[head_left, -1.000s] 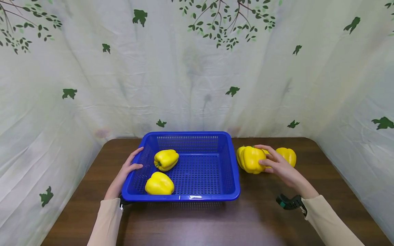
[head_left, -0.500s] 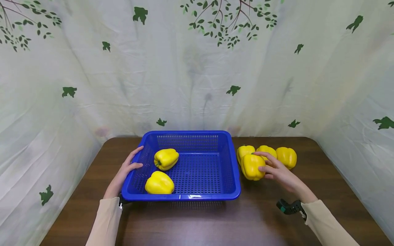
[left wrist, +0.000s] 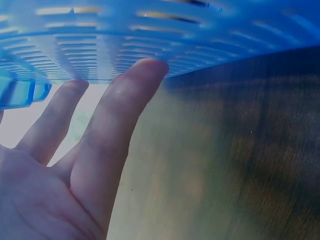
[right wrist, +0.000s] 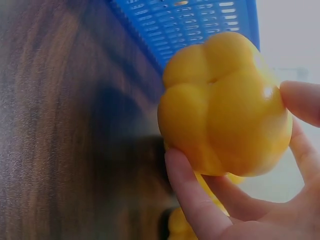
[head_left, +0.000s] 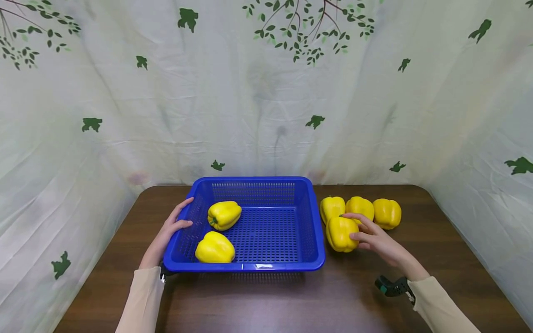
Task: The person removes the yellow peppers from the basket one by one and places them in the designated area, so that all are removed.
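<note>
My right hand (head_left: 376,238) grips a yellow bell pepper (head_left: 340,235) just right of the blue basket (head_left: 312,263). In the right wrist view, its fingers and thumb spread around the sides of that bell pepper (right wrist: 225,110), whose lobed bottom faces the camera and which shows clear of the table. My left hand (head_left: 166,233) rests against the basket's left side, fingertips at the rim. From the left wrist, its nearly straight fingers (left wrist: 107,127) touch the slotted outer wall (left wrist: 200,50). Inside the basket, two yellow bell peppers lie on the left: one behind (head_left: 225,215), one in front (head_left: 215,248).
Behind the held pepper, three more yellow bell peppers stand in a row on the table: left (head_left: 331,208), middle (head_left: 360,207) and right (head_left: 387,213). The brown wooden table (head_left: 266,305) ends at a pale curtain (head_left: 266,115) with leaf prints, which also closes both sides.
My right hand has drawn its bell pepper toward me, away from the row behind, uncovering the left and middle peppers there. My left hand and the basket have stayed put.
</note>
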